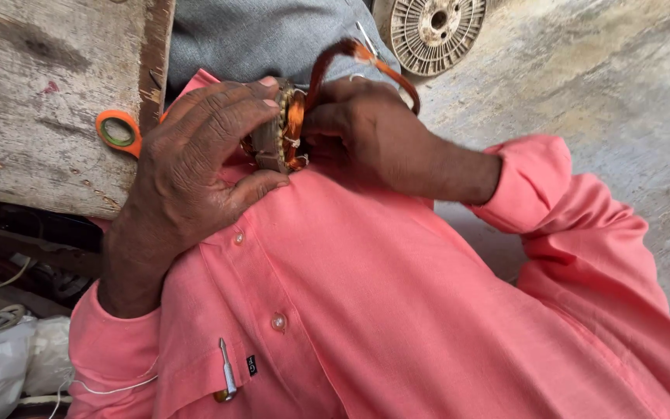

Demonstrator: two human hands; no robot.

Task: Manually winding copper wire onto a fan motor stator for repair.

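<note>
The left hand [195,167] pinches a small motor stator [279,136] between thumb and fingertips, holding it against the chest of a pink shirt [397,310] just above centre frame. The right hand [370,132], at 3 o'clock of the stator, presses its fingers into the copper winding [295,124]; whether those fingers pinch a wire I cannot tell, since they are hidden behind the coil. A loop of brown sleeved wire [335,54] arches from the stator over the right hand towards 1 o'clock. At 9 o'clock of the left hand, an orange scissor handle [119,132] lies on a worn wooden board [40,93]. At 12 o'clock of the frame, a grey spool [437,27] rests on the concrete floor [599,85]. A small screwdriver [227,368] sits clipped in the shirt pocket at 6 o'clock.
</note>
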